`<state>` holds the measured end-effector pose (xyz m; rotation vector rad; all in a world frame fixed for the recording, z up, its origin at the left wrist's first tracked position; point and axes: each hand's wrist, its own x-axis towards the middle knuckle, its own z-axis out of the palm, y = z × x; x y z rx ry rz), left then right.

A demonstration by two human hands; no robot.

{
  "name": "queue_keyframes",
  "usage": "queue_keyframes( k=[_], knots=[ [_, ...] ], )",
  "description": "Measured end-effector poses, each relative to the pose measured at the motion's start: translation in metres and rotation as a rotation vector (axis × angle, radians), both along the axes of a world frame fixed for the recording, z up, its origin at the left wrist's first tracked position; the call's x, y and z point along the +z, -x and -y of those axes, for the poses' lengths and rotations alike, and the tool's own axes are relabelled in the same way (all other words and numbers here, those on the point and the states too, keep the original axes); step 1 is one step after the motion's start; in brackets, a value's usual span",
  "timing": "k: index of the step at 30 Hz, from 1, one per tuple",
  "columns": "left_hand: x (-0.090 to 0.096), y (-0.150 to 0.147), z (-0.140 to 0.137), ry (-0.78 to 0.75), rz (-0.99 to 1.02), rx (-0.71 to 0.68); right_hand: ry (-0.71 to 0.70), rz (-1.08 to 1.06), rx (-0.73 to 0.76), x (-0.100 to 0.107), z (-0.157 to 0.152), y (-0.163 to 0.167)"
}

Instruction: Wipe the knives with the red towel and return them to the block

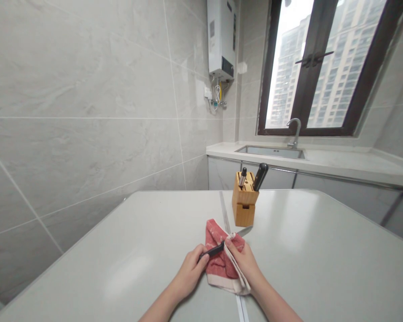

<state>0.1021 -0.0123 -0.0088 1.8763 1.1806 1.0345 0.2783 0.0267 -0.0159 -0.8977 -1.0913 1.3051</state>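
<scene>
Surface: pale, smooth, glossy; fills most of the lower view. Knife block: light wood, slotted on top; stands upright on the surface; looks solid and steady, likely best lifted by the body. Cloth: red with whitish border; hangs in folds between the hands, nearer than the knife block, wrapped in part about a blade; looks soft, light and limp, probably liable to bunch or slide on smooth steel; best kept folded double under the fingers. Left hand: closes thumb and fingers on a dark handle. Right hand: pinches the cloth between thumb and fingers, apparently around the blade just past the handle. Knife: lies between both hands, crossing the cloth; points away to the right, with blade mostly hidden and ending near the foot of the knife block; cannot be judged touching or apart there. Likely stiff, modest in weight, slick along the metal; should be held firmly by the handle, with fingers well off the edge. Larger black handle: leans in the right side of the knife block; looks thick, hard and easy to grasp. Smaller handle: dark-topped, slim; sits upright at the left; offers less to grip.
</scene>
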Motion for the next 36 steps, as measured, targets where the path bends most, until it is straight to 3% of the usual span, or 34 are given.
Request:
queue_keyframes(
  k=[27,36],
  knots=[
    [0.0003,-0.0002,0.0001,0.034,0.064,0.046,0.037,-0.091,-0.033,-0.0010,0.0000,-0.0013],
    [0.0012,0.0003,0.0018,0.007,0.016,0.011,0.052,0.045,-0.033,0.0063,0.0026,-0.0022]
  ],
)
